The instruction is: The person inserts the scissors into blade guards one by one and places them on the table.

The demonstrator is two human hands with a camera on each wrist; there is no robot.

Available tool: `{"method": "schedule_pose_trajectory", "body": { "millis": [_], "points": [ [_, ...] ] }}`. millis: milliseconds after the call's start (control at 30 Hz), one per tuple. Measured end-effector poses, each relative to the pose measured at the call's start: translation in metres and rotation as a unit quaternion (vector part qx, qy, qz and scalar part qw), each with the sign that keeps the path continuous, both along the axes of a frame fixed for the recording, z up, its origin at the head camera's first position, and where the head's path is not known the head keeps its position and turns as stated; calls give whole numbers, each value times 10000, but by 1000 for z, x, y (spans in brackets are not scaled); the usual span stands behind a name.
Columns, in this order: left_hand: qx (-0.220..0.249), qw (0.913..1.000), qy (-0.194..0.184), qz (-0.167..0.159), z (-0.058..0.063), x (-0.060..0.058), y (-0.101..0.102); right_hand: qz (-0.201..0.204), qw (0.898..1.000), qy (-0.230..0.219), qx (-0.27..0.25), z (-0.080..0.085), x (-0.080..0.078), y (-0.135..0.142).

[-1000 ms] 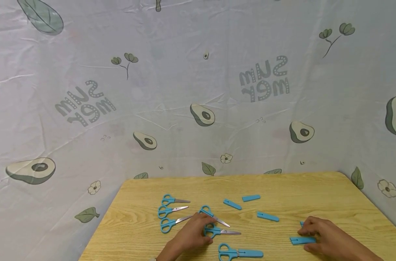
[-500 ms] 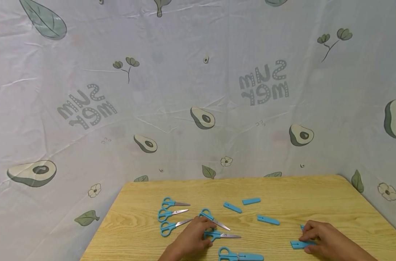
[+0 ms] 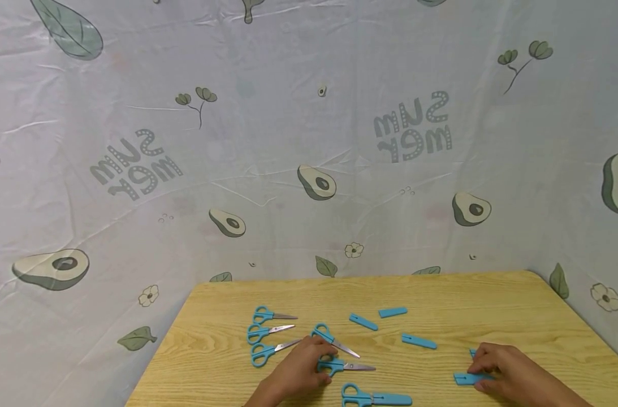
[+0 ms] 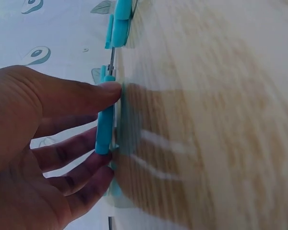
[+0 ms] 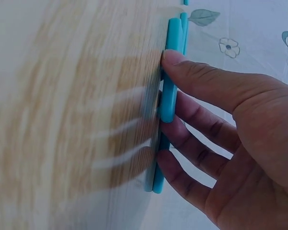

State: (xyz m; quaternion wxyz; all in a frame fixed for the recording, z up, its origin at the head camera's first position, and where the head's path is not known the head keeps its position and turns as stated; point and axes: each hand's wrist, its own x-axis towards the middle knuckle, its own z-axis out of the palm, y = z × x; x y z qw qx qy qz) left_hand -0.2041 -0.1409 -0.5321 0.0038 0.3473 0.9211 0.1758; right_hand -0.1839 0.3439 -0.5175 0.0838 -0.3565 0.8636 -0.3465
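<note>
**Scissors under left hand, blue cover under right**

Backdrop sheet [image 3: 268, 113]: pale, creased, printed with avocados, leaves and flowers; fills the area behind the table. Table [image 3: 466, 305]: yellowish wood grain, rounded far corner; reflects both hands in the wrist views.

Left hand [image 3: 303, 367]: thumb and fingers pinch the handle of the held scissors [image 3: 345, 366], near side of the table, blades pointing right. Right hand [image 3: 507, 370]: thumb and fingers clamped on the held cover [image 3: 463, 379], right part of the table. Contact with the tabletop: cannot tell for either.

Crowding: angled scissors [image 3: 334, 340] lie just beyond the held pair; sheathed scissors [image 3: 385, 399] on the near side. Three bare scissors [image 3: 265, 332] to the left, metal blades, looped blue handles. Second cover [image 3: 473, 352] mostly hidden by the right hand. Three loose covers [image 3: 418, 341] between: flat, smooth, plastic-looking.

Writing: "summer" [image 3: 412, 148], mirrored, twice on the sheet. Blade marks too small to read.
</note>
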Motion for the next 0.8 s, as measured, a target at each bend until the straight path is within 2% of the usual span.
{"method": "schedule_pose_trajectory", "body": {
  "millis": [33,100,133,267,333,433,600,633,667,800],
  "points": [
    [-48,10000,-82,24,2,0,0,-89,9999,-94,12,1,1,-1],
    [-38,9999,-99,-8,-3,-3,-2,-307,9990,-310,69,2,2,-3],
    [-19,9999,-160,4,1,-2,-1,-426,9981,-443,107,3,3,-4],
    [89,9997,-218,-28,-1,-4,-5,-788,9934,-780,278,6,4,-6],
    [198,9988,-445,43,7,-1,-4,-889,9921,-789,402,7,3,-8],
    [433,9956,-812,151,13,2,-4,-973,9911,-702,570,7,1,-9],
    [761,9911,-1049,311,-2,-5,-8,-985,9913,-461,737,7,0,-11],
    [905,9894,-1091,308,-2,-5,-8,-980,9915,-413,754,7,0,-12],
    [1043,9876,-1130,305,0,-5,-8,-978,9915,-392,757,7,0,-12],
    [1658,9732,-1545,379,23,5,-2,-980,9916,-386,755,8,1,-13]
  ]
}}
